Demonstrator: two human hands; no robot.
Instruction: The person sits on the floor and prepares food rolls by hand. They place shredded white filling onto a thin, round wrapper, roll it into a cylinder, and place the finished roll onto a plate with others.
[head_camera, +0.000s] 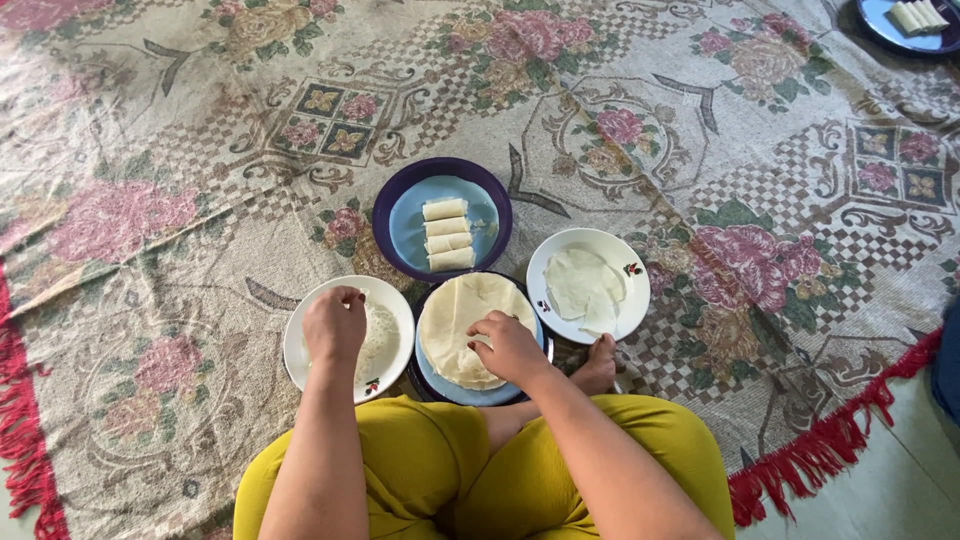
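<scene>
The left hand (334, 325) dips bunched fingertips into the white round filling plate (298, 350), perhaps pinching some. The right hand (508, 345), fingers curled, presses the thin pale round wrapper (462, 320) on the blue plate (480, 394); pressed hard, it might tear.

Your left hand (335, 325) covers what its fingertips pinch in the white plate (300, 370); under your right hand's (508, 347) fingers, part of the round wrapper (465, 310) hides; the far plate (880, 20) is cut off.
</scene>
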